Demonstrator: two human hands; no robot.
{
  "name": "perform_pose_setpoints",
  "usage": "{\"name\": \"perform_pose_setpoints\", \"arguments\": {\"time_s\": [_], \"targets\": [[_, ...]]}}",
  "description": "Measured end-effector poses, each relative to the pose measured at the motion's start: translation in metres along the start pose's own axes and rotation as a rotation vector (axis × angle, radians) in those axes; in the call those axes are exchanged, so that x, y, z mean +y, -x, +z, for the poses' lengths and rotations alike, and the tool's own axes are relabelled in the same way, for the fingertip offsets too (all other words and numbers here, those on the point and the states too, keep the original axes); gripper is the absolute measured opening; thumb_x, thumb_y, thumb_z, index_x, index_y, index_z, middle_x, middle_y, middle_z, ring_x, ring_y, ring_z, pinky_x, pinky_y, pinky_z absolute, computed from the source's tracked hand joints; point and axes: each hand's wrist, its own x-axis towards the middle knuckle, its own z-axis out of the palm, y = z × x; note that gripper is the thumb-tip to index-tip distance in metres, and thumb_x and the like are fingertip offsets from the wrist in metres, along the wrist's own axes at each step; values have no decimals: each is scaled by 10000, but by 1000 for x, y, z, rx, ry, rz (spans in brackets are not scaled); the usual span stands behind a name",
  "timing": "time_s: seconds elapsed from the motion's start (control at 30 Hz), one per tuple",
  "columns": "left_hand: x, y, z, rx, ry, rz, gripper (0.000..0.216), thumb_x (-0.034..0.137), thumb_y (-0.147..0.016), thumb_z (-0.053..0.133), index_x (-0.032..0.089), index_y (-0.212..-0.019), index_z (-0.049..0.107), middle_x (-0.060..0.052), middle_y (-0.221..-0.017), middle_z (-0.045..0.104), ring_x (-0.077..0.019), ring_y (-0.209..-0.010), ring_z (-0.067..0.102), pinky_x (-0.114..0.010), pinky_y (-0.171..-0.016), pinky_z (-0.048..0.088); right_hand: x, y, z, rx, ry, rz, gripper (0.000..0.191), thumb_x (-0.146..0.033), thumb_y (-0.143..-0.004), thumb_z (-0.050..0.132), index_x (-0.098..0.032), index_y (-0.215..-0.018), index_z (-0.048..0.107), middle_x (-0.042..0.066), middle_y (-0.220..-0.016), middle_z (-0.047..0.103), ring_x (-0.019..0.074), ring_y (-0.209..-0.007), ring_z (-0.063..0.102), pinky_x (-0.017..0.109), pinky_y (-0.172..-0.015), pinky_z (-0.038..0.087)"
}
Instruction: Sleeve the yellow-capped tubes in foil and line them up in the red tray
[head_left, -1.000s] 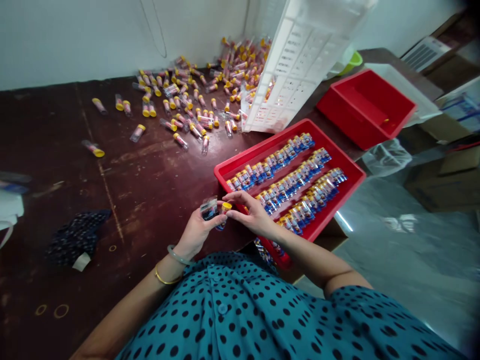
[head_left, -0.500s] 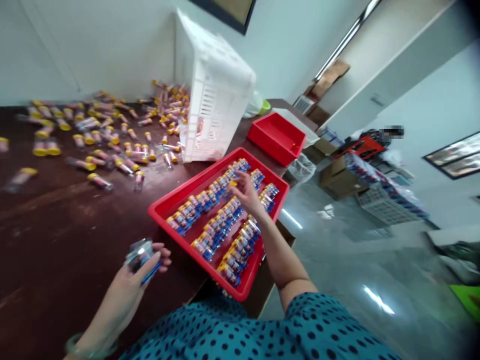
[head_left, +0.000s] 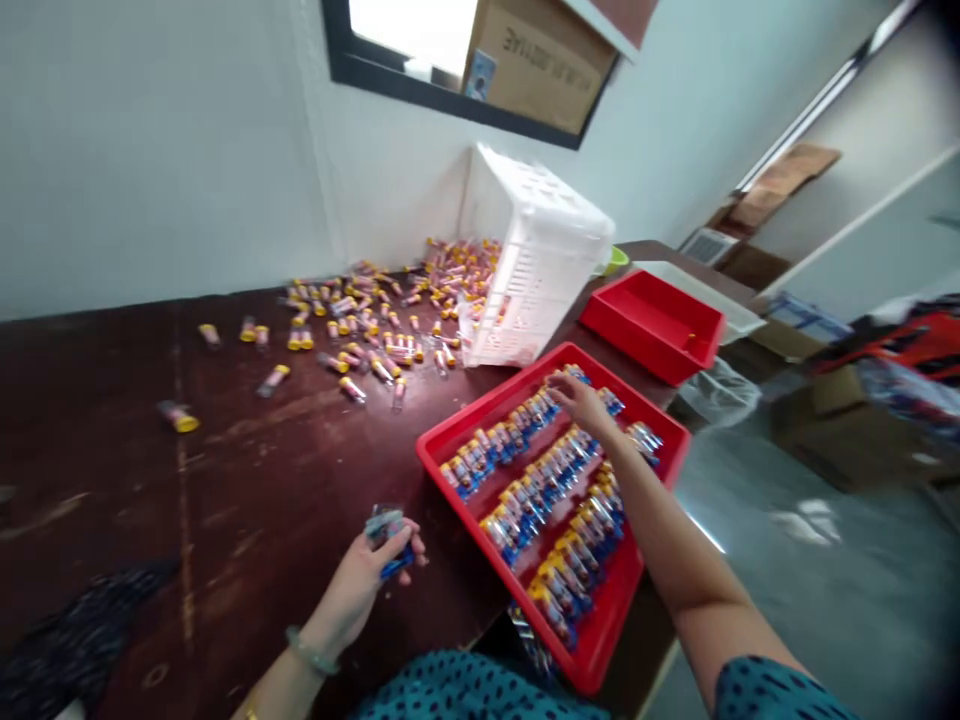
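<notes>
My left hand (head_left: 367, 570) is closed around a small bunch of clear plastic pieces with blue edges (head_left: 386, 530), above the brown table. Over the far part of a red tray (head_left: 469, 405), my right hand (head_left: 581, 400) reaches down with its fingers bent together at a row of small packs (head_left: 506, 440). Whatever is between those fingertips is too small and blurred to tell. The packs have yellow caps and blue lower parts, and stand in several rows in the tray.
Loose clear tubes with yellow caps (head_left: 367, 310) lie heaped by the wall and beside a white plastic crate (head_left: 544, 250) tipped on its side. Behind the tray is a second red bin (head_left: 645, 335). A dark cloth (head_left: 90, 630) lies at the table's left. Cardboard boxes (head_left: 832, 430) stand on the floor.
The view has swung left, so the tray and crate appear farther right. My right hand stays at the far row, and my left hand still holds the plastic pieces.
</notes>
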Motion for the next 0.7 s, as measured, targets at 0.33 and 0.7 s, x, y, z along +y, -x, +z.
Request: {"name": "perform_pose_setpoints", "arguments": {"time_s": [0.33,0.7], "targets": [[11,-3,-39,286,203,161,346,380,-624,865,127,-796,704,-47,-689,711,-177,-663,690,-231,-511,546,-180,-108,209,-465,106,-17,226,-201,-794,663,-99,-993,631,160,-968,699,242,-896,650,282,-761,473],[6,2,-59,412,226,232,355,319,-536,894,121,-751,693,-18,-659,704,-153,-550,640,-241,-438,505,-204,14,174,-706,-363,-507,47,-181,-791,566,-142,-794,592,-6,-790,543,115,-711,499,229,-699,411]]}}
